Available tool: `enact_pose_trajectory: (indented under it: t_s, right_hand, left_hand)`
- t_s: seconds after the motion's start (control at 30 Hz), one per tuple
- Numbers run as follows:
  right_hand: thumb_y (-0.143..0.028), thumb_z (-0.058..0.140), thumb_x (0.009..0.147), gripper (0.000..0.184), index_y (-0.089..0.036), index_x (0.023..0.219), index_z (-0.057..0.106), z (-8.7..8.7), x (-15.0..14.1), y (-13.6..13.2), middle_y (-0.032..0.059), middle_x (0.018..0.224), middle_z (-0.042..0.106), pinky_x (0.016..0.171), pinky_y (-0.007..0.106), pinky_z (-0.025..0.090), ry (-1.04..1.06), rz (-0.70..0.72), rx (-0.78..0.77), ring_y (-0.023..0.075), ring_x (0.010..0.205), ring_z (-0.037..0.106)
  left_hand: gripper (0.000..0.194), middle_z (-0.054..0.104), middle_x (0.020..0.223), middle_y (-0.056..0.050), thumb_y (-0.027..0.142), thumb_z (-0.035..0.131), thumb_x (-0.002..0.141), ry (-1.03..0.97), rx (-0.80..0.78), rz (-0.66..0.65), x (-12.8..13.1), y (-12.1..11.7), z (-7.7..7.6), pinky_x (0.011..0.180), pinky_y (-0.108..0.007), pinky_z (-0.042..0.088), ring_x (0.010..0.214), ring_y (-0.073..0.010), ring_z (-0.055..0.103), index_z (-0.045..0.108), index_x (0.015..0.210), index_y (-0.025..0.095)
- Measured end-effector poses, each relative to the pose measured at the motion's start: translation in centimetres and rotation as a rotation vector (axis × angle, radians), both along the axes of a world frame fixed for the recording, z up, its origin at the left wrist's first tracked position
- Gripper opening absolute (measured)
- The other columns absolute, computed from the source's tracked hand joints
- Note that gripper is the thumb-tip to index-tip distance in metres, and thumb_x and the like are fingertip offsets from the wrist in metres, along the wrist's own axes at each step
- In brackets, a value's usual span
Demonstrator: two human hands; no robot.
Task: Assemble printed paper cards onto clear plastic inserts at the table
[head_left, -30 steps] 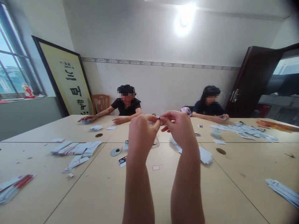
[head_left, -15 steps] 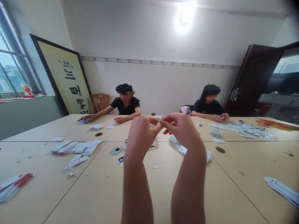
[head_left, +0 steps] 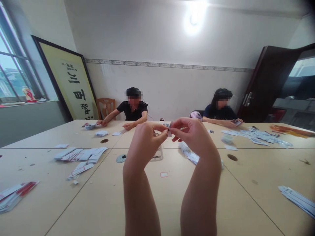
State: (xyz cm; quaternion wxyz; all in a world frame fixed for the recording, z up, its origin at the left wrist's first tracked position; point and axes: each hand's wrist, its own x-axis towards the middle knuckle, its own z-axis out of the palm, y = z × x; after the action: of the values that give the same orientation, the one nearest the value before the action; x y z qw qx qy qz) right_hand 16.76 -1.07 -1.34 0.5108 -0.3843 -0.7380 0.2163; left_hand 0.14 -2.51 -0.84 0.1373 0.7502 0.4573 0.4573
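Observation:
My left hand and my right hand are raised over the table with their fingertips meeting. Both pinch a small piece, dark with a white part, too small to name. Below my left hand a clear plastic tray shows in part, mostly covered by the hand. A red-bordered white label lies flat on the table nearer me. Under my right wrist are white cards, partly covered by my arm.
Card stacks lie on the left, and more cards are spread at the far right. Round holes cut the tabletop. Across from me sit one person and another person, both handling cards.
My left hand and forearm have shifted slightly left, showing more of the white part between my fingertips. The person at left has drawn a hand back from a card pile.

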Motion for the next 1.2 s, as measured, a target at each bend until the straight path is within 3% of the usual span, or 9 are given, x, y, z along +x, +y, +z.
enact_pose_trajectory:
  t_s: [0.2, 0.43, 0.73, 0.97, 1.2]
  right_hand:
    - [-0.038, 0.067, 0.084, 0.022, -0.017, 0.086, 0.07, -0.2, 0.1, 0.3, 0.0044, 0.078, 0.072, 0.055, 0.027, 0.057, 0.025, 0.057, -0.029, 0.0139, 0.062, 0.069]
    - [-0.036, 0.065, 0.086, 0.019, -0.017, 0.088, 0.068, -0.2, 0.1, 0.1, 0.0029, 0.074, 0.071, 0.058, 0.025, 0.059, 0.066, 0.123, -0.014, 0.0134, 0.066, 0.069]
    - [-0.033, 0.068, 0.084, 0.016, -0.017, 0.085, 0.067, -0.2, -0.5, 0.1, 0.004, 0.076, 0.07, 0.064, 0.029, 0.062, 0.173, 0.083, 0.009, 0.0148, 0.068, 0.069]
    - [-0.036, 0.071, 0.082, 0.025, -0.023, 0.091, 0.052, 0.2, -1.0, -0.4, -0.0015, 0.07, 0.07, 0.062, 0.032, 0.063, 0.287, 0.135, -0.054, 0.0163, 0.064, 0.071]
    - [-0.04, 0.071, 0.081, 0.027, -0.023, 0.086, 0.051, 0.2, -1.1, -0.8, -0.0015, 0.069, 0.069, 0.063, 0.033, 0.063, 0.284, 0.118, -0.032, 0.0165, 0.062, 0.07]
  left_hand:
    - [0.019, 0.039, 0.046, 0.005, 0.029, 0.063, 0.081, -0.012, -0.052, -0.007, -0.5, 0.0, 0.0, 0.043, -0.022, 0.015, 0.044, -0.0063, 0.024, 0.079, 0.086, 0.02]
    - [0.014, 0.048, 0.049, 0.004, 0.026, 0.065, 0.078, -0.069, -0.008, 0.001, 0.1, -0.1, 0.2, 0.043, -0.021, 0.018, 0.045, -0.0059, 0.028, 0.078, 0.078, 0.019]
    - [0.014, 0.049, 0.047, 0.004, 0.024, 0.066, 0.079, -0.104, 0.031, 0.047, 0.6, -0.6, 0.4, 0.043, -0.021, 0.019, 0.044, -0.0057, 0.028, 0.079, 0.083, 0.02]
    - [0.018, 0.058, 0.051, 0.002, 0.028, 0.066, 0.079, -0.108, 0.046, 0.038, 0.4, -0.7, 0.4, 0.042, -0.021, 0.02, 0.043, -0.0064, 0.031, 0.079, 0.089, 0.018]
    - [0.016, 0.058, 0.049, 0.002, 0.026, 0.067, 0.079, -0.133, 0.059, 0.015, 0.4, -0.7, 0.3, 0.041, -0.021, 0.02, 0.042, -0.0064, 0.031, 0.078, 0.086, 0.018]
